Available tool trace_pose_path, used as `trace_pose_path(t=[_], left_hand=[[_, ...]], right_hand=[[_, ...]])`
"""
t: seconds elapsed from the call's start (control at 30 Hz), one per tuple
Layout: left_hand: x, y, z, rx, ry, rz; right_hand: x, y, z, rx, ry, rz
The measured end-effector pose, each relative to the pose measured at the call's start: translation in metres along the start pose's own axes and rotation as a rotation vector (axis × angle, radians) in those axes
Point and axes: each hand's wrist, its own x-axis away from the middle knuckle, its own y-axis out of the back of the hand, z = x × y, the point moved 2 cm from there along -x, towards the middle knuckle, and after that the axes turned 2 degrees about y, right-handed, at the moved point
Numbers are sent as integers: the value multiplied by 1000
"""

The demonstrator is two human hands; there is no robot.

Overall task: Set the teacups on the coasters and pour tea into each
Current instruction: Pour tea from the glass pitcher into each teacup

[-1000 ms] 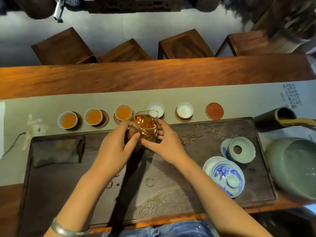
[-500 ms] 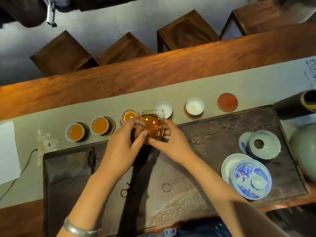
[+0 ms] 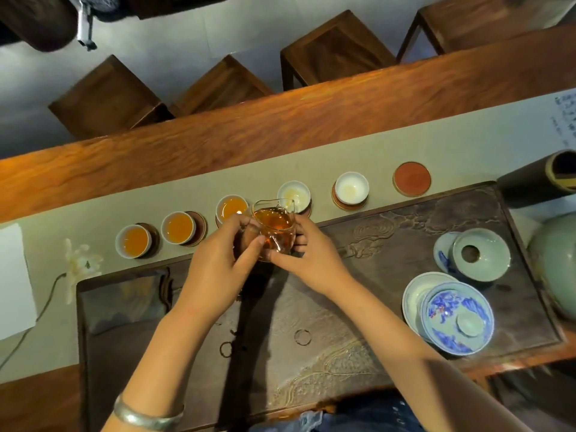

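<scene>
Presently the glass pitcher [image 3: 274, 227], roughly half full of amber tea, is held over the far edge of the dark tea tray [image 3: 405, 244], its spout directed at the fourth teacup [image 3: 294, 196]. Compared with half a second ago, that cup now shows a thin yellowish film of tea on its floor where it was white, and the pitcher sits slightly nearer the cup's rim; the hands' positions on the glass are unchanged.

The left hand [image 3: 218, 269] is closed on the pitcher's left side, thumb and forefinger pinching near the handle. The right hand [image 3: 311, 260] is closed on the right wall and base, fingers curled round the far side. The pitcher therefore lies between both palms, its rim clear above the fingers.

Left of the pitcher, three filled teacups [image 3: 179, 227] stand in a row, each overlapping its coaster. Right of the fourth cup, the fifth teacup [image 3: 351, 188] sits on its coaster, holding no more than a pale trace. Beyond it one red coaster [image 3: 412, 179] is bare.

A silver bangle [image 3: 146, 416] circles the left wrist.
</scene>
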Motion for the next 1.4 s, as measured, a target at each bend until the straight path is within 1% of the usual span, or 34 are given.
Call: trace_pose_path(t=[0.4, 1.1, 1.4], left_hand=[[0, -1, -1, 6, 12, -9], [-4, -2, -1, -36, 25, -6], [-7, -2, -3, -45, 4, -2]], right_hand=[[0, 1, 1, 3, -6, 8], [-4, -1, 0, -75, -12, 36], [-5, 0, 2, -86, -21, 37]])
